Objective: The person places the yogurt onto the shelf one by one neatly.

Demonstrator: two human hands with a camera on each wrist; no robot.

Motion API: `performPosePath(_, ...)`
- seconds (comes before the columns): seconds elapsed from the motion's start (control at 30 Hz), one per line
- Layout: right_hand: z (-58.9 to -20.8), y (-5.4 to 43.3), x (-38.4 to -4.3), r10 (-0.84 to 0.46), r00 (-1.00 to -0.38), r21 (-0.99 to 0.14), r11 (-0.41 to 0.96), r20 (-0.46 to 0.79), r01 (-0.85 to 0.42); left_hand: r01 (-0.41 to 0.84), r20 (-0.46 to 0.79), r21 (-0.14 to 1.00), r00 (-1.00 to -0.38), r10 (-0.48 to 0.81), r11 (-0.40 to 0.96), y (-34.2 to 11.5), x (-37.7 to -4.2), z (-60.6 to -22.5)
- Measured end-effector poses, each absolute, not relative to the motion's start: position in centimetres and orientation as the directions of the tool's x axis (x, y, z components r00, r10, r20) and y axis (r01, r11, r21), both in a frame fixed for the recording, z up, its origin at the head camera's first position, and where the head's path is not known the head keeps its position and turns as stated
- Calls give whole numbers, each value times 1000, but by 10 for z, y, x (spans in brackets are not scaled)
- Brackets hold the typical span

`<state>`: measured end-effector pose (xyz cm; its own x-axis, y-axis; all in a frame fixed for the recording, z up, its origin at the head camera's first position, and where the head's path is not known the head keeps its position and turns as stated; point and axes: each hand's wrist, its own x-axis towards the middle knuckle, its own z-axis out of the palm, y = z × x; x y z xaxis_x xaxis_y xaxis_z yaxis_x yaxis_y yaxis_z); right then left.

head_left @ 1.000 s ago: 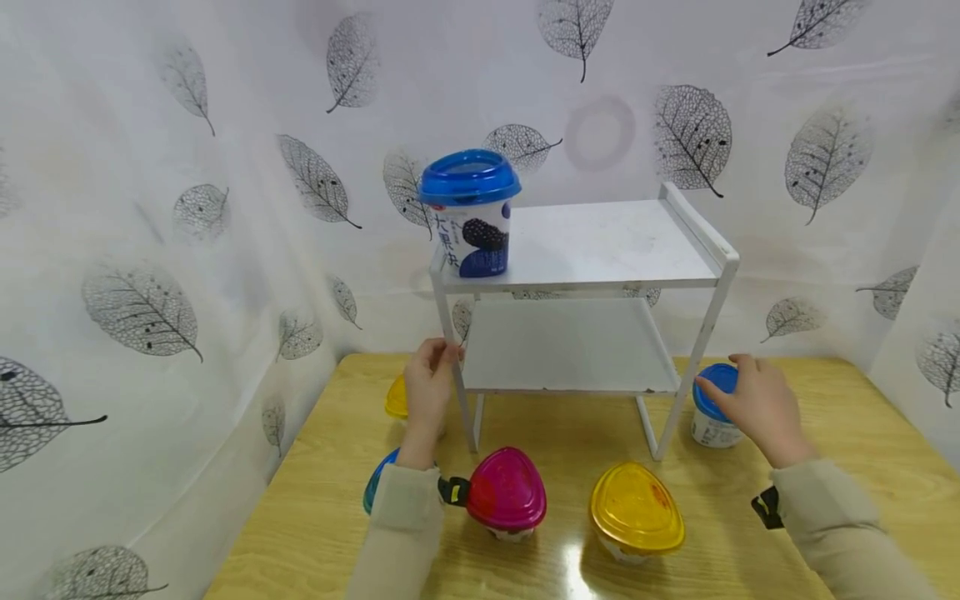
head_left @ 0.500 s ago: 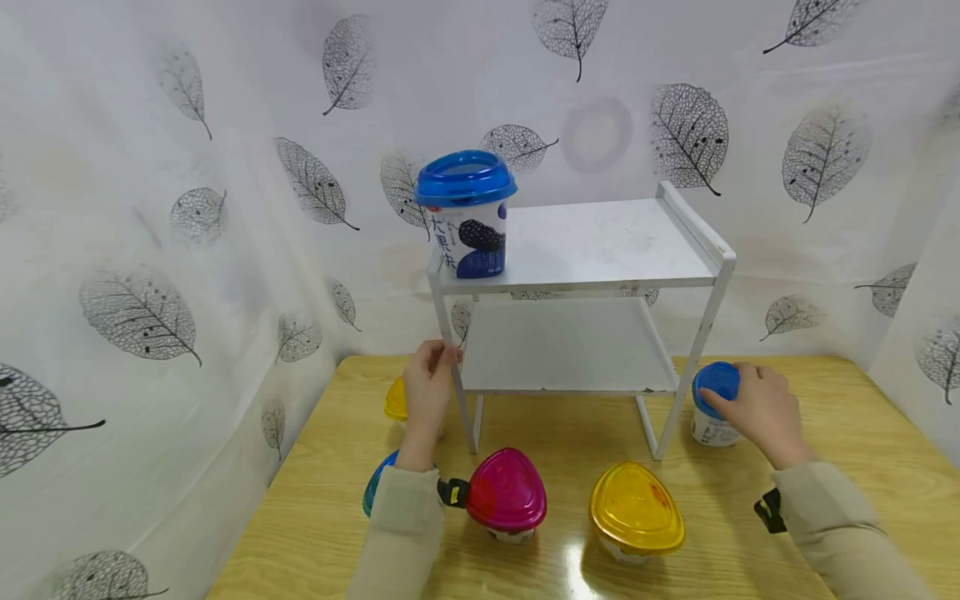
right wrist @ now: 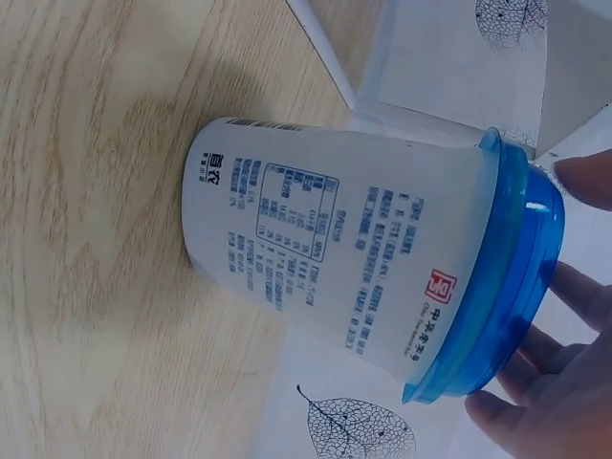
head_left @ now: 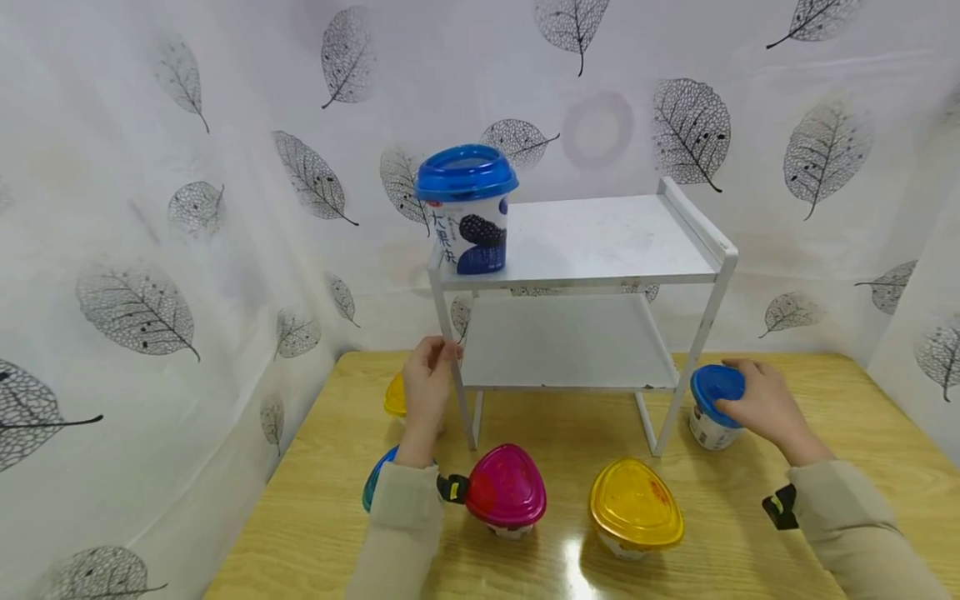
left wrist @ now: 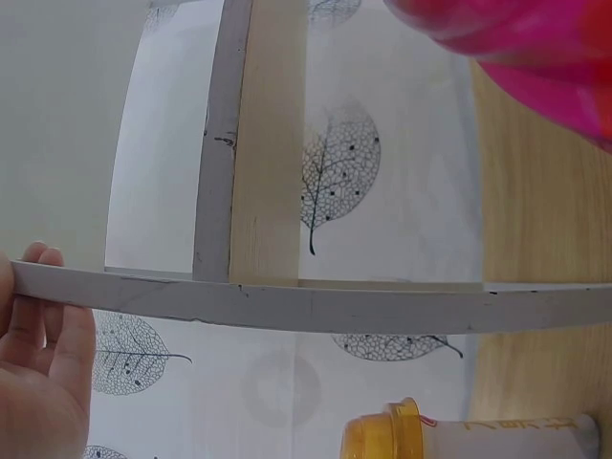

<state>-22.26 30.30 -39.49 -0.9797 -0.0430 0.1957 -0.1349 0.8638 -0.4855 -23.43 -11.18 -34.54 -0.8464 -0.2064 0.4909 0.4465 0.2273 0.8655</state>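
My left hand (head_left: 427,379) grips the left front post of a white two-tier shelf rack (head_left: 577,342). In the left wrist view its fingers curl around the grey-looking post (left wrist: 316,308). On the right, my right hand (head_left: 772,408) holds a white yogurt cup (head_left: 712,429) by its blue lid, just beside the rack's right leg. The cup leans slightly. Thumb and fingers lie around the lid (right wrist: 497,277) in the right wrist view, and printed text covers the cup's side. Another blue-lidded yogurt cup (head_left: 468,233), with blackberries printed on it, stands at the top tier's left end.
Cups with a pink lid (head_left: 507,487) and a yellow lid (head_left: 636,507) stand before the rack on the wooden table (head_left: 300,517). Beside my left arm are a partly hidden blue-lidded cup (head_left: 378,479) and yellow-lidded cup (head_left: 395,396). A leaf-patterned curtain (head_left: 247,208) encloses the table.
My right hand has closed from above onto the right blue-lidded yogurt cup, which has gone from upright to slightly tilted. My left hand stays on the post.
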Motion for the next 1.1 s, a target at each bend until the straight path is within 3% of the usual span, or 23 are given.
performPosePath(0.3,-398,299,-220,96,-958,-465,884,269,-42,448,484,871,-852,-200,200,-110,-231,-339)
performPosePath(0.5,-400,299,-219,115,-969,-467,884,216,1,448,491,865,-848,-199,227,-104,-217,-324)
performPosePath(0.83,-392,306,-223,-60,-994,-534,840,87,-98,470,509,856,-839,-192,213,-108,-227,-336)
performPosePath(1.1,-391,307,-229,-147,-989,-519,844,22,-136,479,522,848,-830,-199,228,-113,-237,-348)
